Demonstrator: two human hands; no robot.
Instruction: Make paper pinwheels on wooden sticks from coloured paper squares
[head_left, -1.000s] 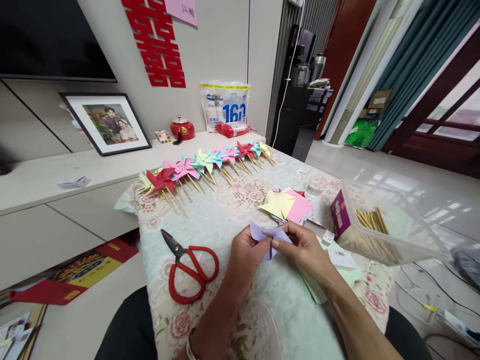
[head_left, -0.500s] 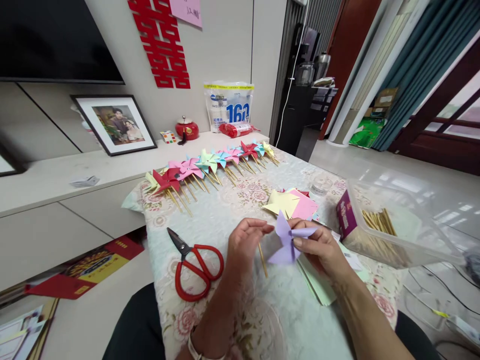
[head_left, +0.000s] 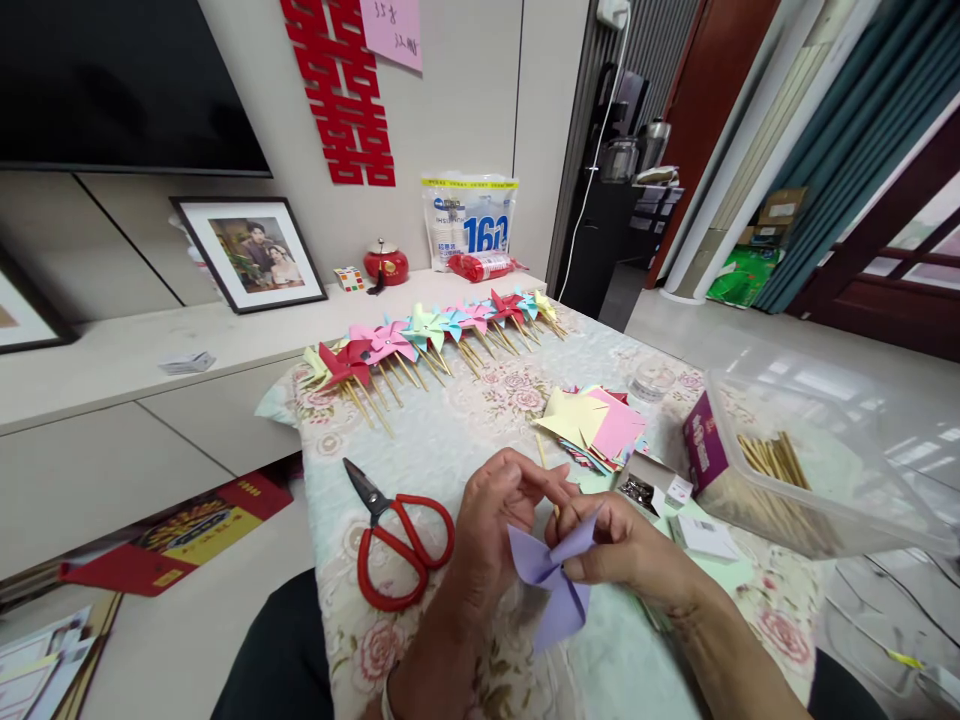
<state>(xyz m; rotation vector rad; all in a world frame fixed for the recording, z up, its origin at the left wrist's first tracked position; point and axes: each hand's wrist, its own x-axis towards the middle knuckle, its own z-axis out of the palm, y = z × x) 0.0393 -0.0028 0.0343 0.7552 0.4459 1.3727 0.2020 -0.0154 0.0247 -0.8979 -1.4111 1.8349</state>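
My right hand pinches a purple paper pinwheel near its centre, with the vanes turned toward me. Close against it, my left hand has its fingers curled around a thin wooden stick. The stick's far end shows beyond my fingertips; its near part is mostly hidden behind the fingers and the pinwheel, so I cannot tell whether the two are joined. Red-handled scissors lie beside my left forearm. Past my hands rests a pile of cut paper squares in yellow, pink and other colours.
A row of finished pinwheels on sticks lines the table's far edge. At right stand a clear plastic bin of sticks, an open small box of metal fasteners, a white box and a round clear container.
My right hand has brought the pinwheel nearer to me and tilted it. Both hands have come together, and the stick now points away from me. The head view has shifted slightly.
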